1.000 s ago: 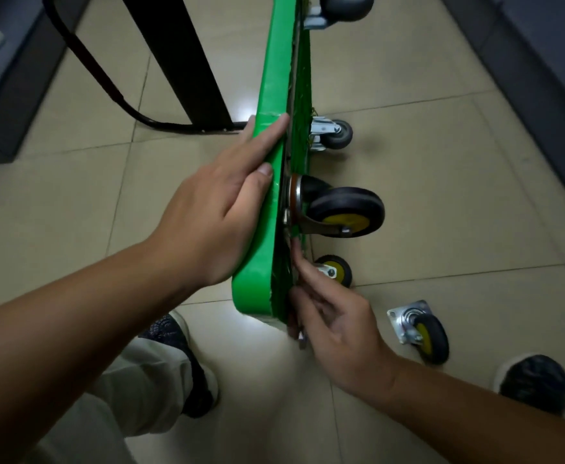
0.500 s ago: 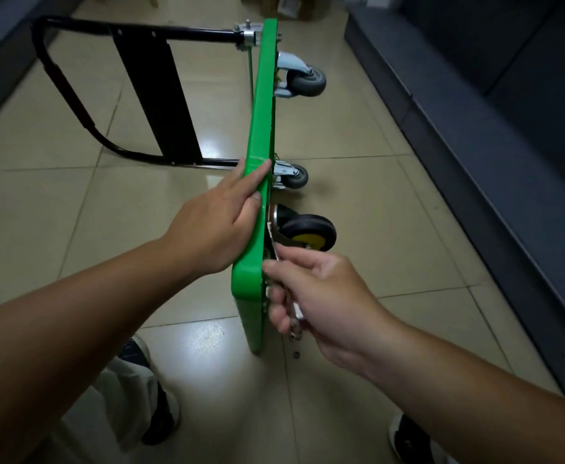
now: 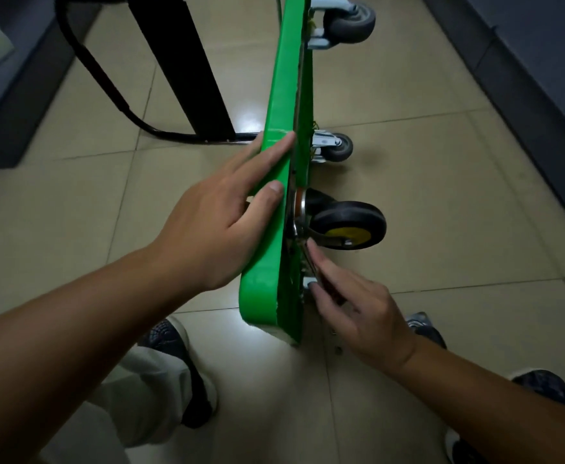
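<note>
Left hand (image 3: 214, 226) flat against the cart (image 3: 281, 95), right hand (image 3: 358, 309) pinching a thin tool (image 3: 310, 262); if I slip, the cart falls.

**Surface and material notes: cart on edge**

- Green deck (image 3: 274, 162), centre of frame: smooth skin like plastic, semi-gloss. The edge is scuffed and whitish at the lower corner.
- Caster (image 3: 348, 226), right of centre: matt black rubber tyre and a glossy yellow hub that looks plastic. Its fork and swivel plate are bright bare metal.
- Two grey casters (image 3: 351, 21), upper right: dull grey rubber in silvery metal brackets.
- Handle tube (image 3: 107, 78), upper left: black with a satin finish.
- Thin tool (image 3: 312, 262), pinched in the right hand (image 3: 358, 313): dark and dull. It is too blurred to tell the material.
- Floor tiles (image 3: 442, 195): beige, glazed and strongly reflective.
- Trousers (image 3: 133, 396), lower left: pale matt cloth.
- Shoe (image 3: 164, 333): dark, textured knit.
</note>
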A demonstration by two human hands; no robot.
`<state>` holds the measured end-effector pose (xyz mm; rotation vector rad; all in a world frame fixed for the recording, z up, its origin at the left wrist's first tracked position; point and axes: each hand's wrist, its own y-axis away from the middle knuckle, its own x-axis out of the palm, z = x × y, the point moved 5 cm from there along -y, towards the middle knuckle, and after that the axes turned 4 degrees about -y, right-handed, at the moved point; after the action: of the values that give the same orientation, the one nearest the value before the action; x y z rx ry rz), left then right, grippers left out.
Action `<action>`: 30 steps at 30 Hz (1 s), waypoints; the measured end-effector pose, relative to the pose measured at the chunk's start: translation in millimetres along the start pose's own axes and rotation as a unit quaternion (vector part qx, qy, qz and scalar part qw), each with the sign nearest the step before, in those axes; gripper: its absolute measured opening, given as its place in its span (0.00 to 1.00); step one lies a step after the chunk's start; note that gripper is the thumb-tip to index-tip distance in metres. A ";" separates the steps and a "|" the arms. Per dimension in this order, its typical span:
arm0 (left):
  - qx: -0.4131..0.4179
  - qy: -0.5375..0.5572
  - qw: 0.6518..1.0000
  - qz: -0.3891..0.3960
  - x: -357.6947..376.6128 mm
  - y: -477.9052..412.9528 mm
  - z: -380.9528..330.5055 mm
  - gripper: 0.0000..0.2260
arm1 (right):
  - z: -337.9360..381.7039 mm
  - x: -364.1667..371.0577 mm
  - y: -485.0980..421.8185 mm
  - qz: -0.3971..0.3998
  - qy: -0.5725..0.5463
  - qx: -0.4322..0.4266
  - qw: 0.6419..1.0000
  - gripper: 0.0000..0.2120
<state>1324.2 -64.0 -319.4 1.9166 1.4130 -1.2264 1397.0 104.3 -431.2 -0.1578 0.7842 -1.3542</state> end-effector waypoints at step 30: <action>-0.052 0.003 0.999 0.004 5.2 2.9 -10.4 0.27 | 78.8 -9.7 -22.2 0.030 -0.394 0.468 0.790 0.19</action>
<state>1331.3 -54.3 -319.0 1.8545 1.4425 -1.1215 1425.1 81.6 -357.0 0.0983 -0.6177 -1.3068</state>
